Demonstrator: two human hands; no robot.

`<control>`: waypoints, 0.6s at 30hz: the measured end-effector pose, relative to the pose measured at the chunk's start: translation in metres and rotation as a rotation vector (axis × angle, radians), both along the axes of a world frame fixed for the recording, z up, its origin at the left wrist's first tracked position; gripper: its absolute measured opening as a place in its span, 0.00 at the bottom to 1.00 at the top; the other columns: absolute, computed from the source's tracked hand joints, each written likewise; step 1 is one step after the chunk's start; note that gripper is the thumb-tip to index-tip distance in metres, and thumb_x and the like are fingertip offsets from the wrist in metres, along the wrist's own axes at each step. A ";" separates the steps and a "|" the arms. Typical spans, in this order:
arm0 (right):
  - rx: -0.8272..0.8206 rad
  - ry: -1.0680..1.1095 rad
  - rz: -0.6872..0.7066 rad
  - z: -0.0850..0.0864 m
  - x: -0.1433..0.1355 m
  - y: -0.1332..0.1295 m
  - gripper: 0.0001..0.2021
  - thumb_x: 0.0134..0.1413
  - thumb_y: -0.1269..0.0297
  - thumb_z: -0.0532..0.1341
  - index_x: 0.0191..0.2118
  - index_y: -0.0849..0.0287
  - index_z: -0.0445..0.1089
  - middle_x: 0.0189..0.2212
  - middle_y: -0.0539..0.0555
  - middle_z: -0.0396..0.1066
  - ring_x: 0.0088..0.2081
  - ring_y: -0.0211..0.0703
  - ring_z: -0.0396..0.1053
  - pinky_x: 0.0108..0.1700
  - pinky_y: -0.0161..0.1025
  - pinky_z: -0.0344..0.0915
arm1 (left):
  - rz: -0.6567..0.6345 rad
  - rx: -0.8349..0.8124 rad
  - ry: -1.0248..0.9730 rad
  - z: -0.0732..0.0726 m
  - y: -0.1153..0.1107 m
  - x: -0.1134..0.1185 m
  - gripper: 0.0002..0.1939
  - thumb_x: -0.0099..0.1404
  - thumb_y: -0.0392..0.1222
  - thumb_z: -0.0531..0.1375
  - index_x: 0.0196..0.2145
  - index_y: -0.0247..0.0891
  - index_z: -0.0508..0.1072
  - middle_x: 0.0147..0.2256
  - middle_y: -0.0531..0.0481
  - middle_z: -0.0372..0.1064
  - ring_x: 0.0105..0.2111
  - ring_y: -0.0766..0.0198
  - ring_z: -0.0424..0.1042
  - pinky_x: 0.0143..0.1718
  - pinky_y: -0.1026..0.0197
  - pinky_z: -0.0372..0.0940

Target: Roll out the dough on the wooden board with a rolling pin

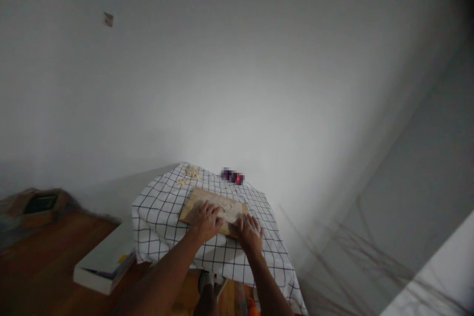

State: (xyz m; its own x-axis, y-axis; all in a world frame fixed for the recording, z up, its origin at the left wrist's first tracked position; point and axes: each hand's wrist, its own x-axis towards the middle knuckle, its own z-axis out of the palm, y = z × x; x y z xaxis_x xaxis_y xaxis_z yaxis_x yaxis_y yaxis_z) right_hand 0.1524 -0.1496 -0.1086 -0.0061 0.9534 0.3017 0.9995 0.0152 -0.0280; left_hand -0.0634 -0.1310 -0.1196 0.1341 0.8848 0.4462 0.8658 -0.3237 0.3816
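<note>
A wooden board [188, 205], dusted with white flour [231, 207], lies on a table under a checked cloth. My left hand [206, 219] rests on the near left part of the board, its fingers apart and slightly bent. Over the near right corner lies my right hand [251, 232], fingers likewise spread and bent downward. Whatever may be under the palms is hidden. Beyond the board, at the far left corner, sits a pile of small pale dough pieces [192, 172], with a few more scattered closer.
The white cloth [159, 207] with black lines drapes over the table edges. A pixelated dark and pink object [233, 176] is by the wall. On the wooden floor at left lie a white box [105, 259] and a brown carton [40, 203]. Blurred thin stalks [355, 252] show at right.
</note>
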 end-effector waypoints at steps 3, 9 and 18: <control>-0.010 -0.081 0.038 0.005 0.003 0.009 0.23 0.86 0.57 0.53 0.75 0.45 0.73 0.79 0.60 0.67 0.82 0.60 0.57 0.78 0.67 0.60 | -0.009 -0.025 0.006 0.001 0.008 -0.001 0.28 0.80 0.52 0.58 0.70 0.40 0.79 0.71 0.37 0.75 0.78 0.34 0.59 0.78 0.31 0.57; -0.132 -0.172 0.138 0.019 0.013 0.035 0.27 0.80 0.55 0.61 0.78 0.51 0.68 0.77 0.64 0.69 0.78 0.60 0.64 0.77 0.57 0.62 | 0.004 -0.045 0.027 0.012 0.036 0.005 0.27 0.83 0.55 0.56 0.70 0.42 0.79 0.74 0.40 0.71 0.80 0.34 0.56 0.80 0.28 0.53; -0.181 -0.175 0.037 0.042 0.010 0.069 0.22 0.83 0.64 0.52 0.74 0.50 0.70 0.68 0.68 0.77 0.64 0.61 0.79 0.61 0.56 0.76 | -0.030 0.034 0.163 0.020 0.094 0.015 0.22 0.85 0.49 0.53 0.58 0.40 0.86 0.64 0.33 0.81 0.72 0.36 0.68 0.75 0.27 0.57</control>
